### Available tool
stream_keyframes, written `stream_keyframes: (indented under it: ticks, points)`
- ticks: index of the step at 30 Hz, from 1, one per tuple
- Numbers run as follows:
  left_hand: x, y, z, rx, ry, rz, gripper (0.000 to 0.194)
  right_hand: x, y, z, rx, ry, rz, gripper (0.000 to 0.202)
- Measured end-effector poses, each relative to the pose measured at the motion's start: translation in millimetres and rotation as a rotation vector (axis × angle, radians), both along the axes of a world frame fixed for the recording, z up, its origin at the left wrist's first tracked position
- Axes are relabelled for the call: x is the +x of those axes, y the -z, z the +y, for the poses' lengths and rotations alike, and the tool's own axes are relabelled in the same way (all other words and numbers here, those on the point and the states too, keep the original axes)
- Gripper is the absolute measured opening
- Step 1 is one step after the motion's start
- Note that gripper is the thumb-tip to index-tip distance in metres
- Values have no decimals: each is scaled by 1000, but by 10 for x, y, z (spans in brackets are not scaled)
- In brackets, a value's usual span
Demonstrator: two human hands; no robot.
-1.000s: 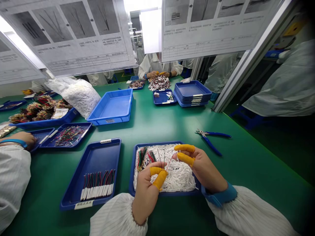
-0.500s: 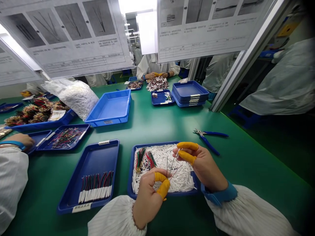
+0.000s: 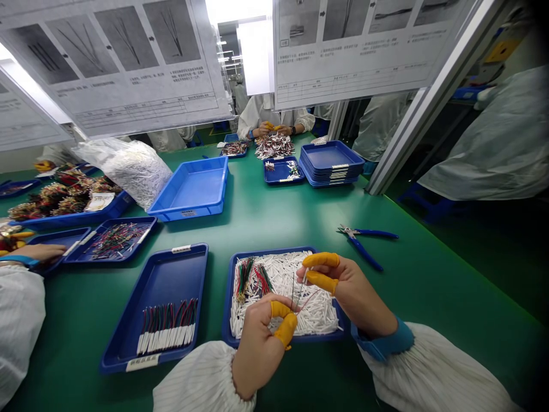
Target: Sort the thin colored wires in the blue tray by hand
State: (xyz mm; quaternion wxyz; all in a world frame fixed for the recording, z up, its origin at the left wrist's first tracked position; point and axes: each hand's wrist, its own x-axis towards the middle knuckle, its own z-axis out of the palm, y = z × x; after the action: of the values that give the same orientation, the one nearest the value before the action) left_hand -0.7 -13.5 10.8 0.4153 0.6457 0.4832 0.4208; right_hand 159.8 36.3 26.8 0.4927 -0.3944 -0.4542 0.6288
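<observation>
Thin dark and red wires (image 3: 293, 286) stand fanned out from my left hand (image 3: 259, 340), pinched between its thumb and forefinger in yellow finger cots. My right hand (image 3: 360, 292), also in yellow cots, pinches a small white tube (image 3: 305, 276) at the upper end of one wire; whether the wire is inside it I cannot tell. Both hands are above a blue tray (image 3: 227, 320) full of loose white tubes (image 3: 319, 320). Two bundles of coloured wires (image 3: 244, 274) lie on those tubes. Left of it, another blue tray (image 3: 165, 274) holds a row of wires with white tubes (image 3: 167, 337).
Blue-handled cutters (image 3: 364, 237) lie open on the green table at right. Beyond are a light-blue bin (image 3: 189, 214), a bag of white pieces (image 3: 128, 166) and stacked trays (image 3: 332, 166). A co-worker's hand (image 3: 43, 252) is at the left; another person works opposite.
My right hand has moved slightly left and down, bringing the white tube closer to the wires. My left hand has hardly moved. The co-worker's hand at left has shifted over its tray.
</observation>
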Motion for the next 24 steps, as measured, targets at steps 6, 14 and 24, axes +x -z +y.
stream_keyframes:
  ticks: [6,14,24]
  points:
    - [-1,-10,-18,-2,-33,-1,10,9,30,4,-40,-67,1,16]
    - [-14,3,-6,-42,-94,-15,8,39,39,15,-84,105,79,18]
    - [-31,30,3,-38,-121,-66,6,23,27,6,-64,144,96,19]
